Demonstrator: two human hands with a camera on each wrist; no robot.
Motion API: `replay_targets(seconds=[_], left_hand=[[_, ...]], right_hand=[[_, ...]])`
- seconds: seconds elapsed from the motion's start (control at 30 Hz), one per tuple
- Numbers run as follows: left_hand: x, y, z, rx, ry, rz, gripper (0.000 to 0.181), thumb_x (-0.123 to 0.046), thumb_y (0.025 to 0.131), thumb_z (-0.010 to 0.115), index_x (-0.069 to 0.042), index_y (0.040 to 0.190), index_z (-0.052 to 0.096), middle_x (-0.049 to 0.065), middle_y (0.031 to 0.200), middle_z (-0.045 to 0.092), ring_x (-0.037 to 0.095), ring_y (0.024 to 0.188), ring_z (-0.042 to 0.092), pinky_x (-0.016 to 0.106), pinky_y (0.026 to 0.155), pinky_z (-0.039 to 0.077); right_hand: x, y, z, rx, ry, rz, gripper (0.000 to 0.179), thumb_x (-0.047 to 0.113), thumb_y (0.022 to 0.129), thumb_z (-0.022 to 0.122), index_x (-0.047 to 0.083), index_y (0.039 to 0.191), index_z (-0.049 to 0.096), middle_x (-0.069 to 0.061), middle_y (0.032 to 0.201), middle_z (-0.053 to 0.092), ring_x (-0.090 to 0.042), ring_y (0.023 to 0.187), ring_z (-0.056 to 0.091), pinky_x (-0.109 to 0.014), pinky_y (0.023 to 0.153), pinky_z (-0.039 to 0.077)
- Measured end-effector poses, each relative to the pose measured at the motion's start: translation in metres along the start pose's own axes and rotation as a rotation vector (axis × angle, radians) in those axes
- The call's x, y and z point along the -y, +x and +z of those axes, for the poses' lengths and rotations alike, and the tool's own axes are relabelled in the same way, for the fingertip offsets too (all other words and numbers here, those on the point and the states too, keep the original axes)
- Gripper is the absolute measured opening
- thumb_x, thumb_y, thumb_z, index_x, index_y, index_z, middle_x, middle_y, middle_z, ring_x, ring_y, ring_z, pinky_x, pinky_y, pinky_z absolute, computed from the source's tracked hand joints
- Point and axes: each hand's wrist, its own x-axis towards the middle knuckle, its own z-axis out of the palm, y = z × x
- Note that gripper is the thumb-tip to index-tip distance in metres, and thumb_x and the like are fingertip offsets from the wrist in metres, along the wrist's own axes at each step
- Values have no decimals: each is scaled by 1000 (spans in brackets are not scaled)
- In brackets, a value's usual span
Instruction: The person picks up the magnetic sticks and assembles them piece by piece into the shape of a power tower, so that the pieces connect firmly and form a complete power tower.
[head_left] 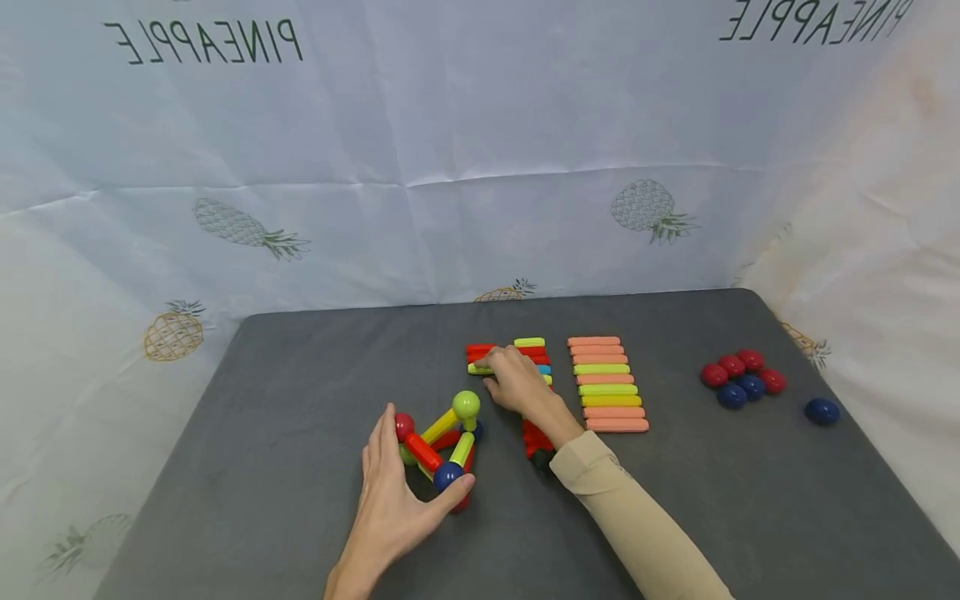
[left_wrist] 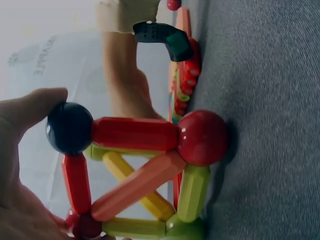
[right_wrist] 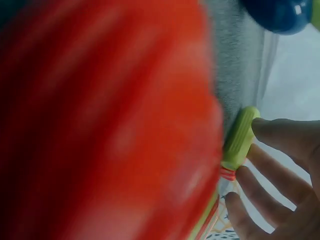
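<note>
My left hand [head_left: 397,500] holds a frame of magnetic sticks and balls [head_left: 425,452] from its left and near sides. In the left wrist view, the thumb rests against a dark blue ball [left_wrist: 70,128]; a red ball [left_wrist: 202,137] on the frame is close to the grey surface. My right hand [head_left: 517,382] reaches over a group of red, yellow-green and blue sticks. Its thumb and fingers pinch a yellow-green stick [right_wrist: 240,137] at the group's left side, as the right wrist view shows. A light-green ball [head_left: 467,405] tops the frame's far right corner.
A column of orange, yellow and yellow-green sticks [head_left: 609,390] lies right of the right hand. Red balls [head_left: 715,375] and blue balls [head_left: 732,396] cluster farther right, with one blue ball [head_left: 822,411] apart. Red sticks [head_left: 535,439] lie under the right wrist. A patterned cloth [head_left: 450,242] hangs behind the table.
</note>
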Motion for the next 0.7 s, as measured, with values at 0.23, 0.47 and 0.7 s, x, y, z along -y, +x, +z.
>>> replay_targets(seconds=[0.23, 0.47, 0.7], left_hand=[[8, 0, -10, 104, -4, 107, 117, -54, 77, 83, -16, 164, 15, 13, 168, 23, 39, 148, 29, 72, 112, 36], [14, 1, -19, 271, -30, 167, 118, -51, 77, 85, -21, 165, 13, 6, 173, 15, 38, 155, 25, 70, 115, 34], [13, 0, -18, 339, -29, 168, 120, -55, 76, 85, -23, 165, 11, 5, 173, 15, 36, 155, 26, 72, 115, 32]], right_hand=[[-4, -4, 2, 53, 95, 3, 24, 8, 93, 73, 3, 116, 77, -14, 97, 71, -24, 81, 62, -25, 65, 48], [1, -10, -2, 138, 202, 37, 22, 3, 89, 77, 6, 110, 79, -12, 106, 77, -24, 95, 71, -35, 81, 60], [5, -15, -3, 152, 197, 15, 26, 2, 87, 79, 0, 113, 77, -12, 72, 64, -11, 62, 45, -20, 58, 36]])
